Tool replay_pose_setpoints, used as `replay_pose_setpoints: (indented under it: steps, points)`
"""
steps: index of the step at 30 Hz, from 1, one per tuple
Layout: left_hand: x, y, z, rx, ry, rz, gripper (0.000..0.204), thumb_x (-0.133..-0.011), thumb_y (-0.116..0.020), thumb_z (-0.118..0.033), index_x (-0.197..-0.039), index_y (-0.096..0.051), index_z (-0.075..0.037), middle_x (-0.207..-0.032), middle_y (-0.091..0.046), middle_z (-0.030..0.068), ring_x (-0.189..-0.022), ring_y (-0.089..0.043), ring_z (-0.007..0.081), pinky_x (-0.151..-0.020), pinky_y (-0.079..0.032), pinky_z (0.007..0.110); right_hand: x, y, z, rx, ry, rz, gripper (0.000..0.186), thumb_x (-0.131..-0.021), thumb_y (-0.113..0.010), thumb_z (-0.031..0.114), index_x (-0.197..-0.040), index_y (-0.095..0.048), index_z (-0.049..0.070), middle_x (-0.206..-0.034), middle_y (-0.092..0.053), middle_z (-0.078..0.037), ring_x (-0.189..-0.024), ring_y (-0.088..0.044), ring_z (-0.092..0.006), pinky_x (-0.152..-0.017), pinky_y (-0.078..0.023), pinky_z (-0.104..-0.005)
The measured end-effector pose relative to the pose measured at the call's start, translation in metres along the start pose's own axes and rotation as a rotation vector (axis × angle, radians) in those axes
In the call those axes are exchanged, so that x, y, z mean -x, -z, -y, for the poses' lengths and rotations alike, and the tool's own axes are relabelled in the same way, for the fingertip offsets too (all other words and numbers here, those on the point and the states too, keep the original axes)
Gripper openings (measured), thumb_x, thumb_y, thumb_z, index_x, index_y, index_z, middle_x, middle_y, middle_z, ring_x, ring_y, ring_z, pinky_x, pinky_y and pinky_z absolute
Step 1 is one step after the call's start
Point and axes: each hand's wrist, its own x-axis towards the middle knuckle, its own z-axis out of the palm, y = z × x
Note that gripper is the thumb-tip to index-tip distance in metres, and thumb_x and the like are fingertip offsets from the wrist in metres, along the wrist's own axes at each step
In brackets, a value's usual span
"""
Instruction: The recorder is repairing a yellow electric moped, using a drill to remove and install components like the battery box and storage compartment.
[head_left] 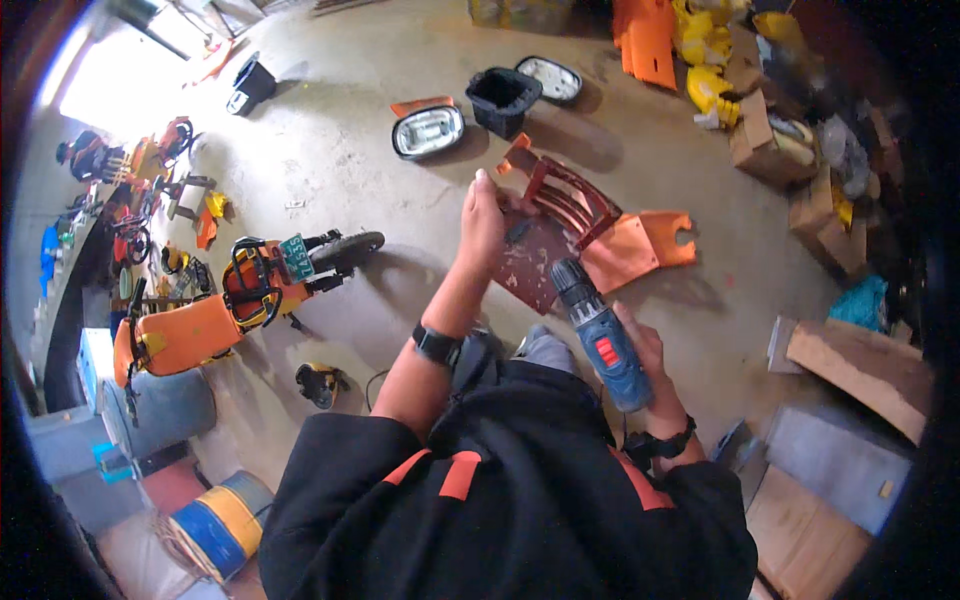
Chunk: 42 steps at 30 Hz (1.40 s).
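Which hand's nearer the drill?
Right. The right hand holds the drill from its right side. The left hand is apart from it, farther forward and to its left.

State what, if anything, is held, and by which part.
The right hand holds a blue drill, apparently by its handle, hidden beneath it; whether the left hand holds anything cannot be told.

Right hand [652, 362] holding drill [606, 343]; left hand [483, 218] near red frame [598, 228].

head-worn fisheye, looking down — wide, near the drill [612, 350]
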Motion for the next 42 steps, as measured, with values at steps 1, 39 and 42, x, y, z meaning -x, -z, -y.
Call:
replay_pose_setpoints:
  steps: [1, 39, 42]
  points:
    - [-0.031, 0.036, 0.044, -0.515, -0.061, -0.011, 0.041, -0.096, -0.032, -0.037, -0.089, -0.049, -0.001, -0.075, -0.052, 0.0173, -0.07, -0.06, 0.0315, -0.068, -0.05, 0.04, 0.004, 0.002, -0.006, 0.366, 0.373, 0.024, 0.059, -0.072, -0.069, 0.01, -0.126, -0.047, 0.003, -0.082, -0.063, -0.011, -0.068, -0.063, -0.0186, -0.066, -0.05, -0.0315]
    - [0.088, 0.004, 0.022, 0.543, 0.453, 0.326, 0.048, -0.092, -0.039, -0.048, -0.115, -0.052, -0.008, -0.126, -0.051, 0.0102, -0.121, -0.044, 0.0251, -0.104, -0.031, 0.045, -0.011, -0.008, -0.024, 0.027, 0.42, 0.252, 0.031, -0.074, -0.076, 0.019, -0.1, -0.063, 0.007, -0.083, -0.065, -0.002, -0.077, -0.06, -0.0103, -0.072, -0.049, -0.0275]
    - [0.121, -0.004, -0.016, 0.574, 0.191, 0.33, 0.043, -0.092, -0.04, -0.046, -0.109, -0.054, -0.01, -0.126, -0.051, 0.0083, -0.122, -0.042, 0.0252, -0.105, -0.029, 0.046, -0.004, -0.03, 0.012, -0.076, 0.393, 0.502, 0.042, -0.075, -0.075, 0.018, -0.108, -0.055, 0.004, -0.088, -0.06, -0.004, -0.081, -0.057, -0.0123, -0.074, -0.047, -0.0269]
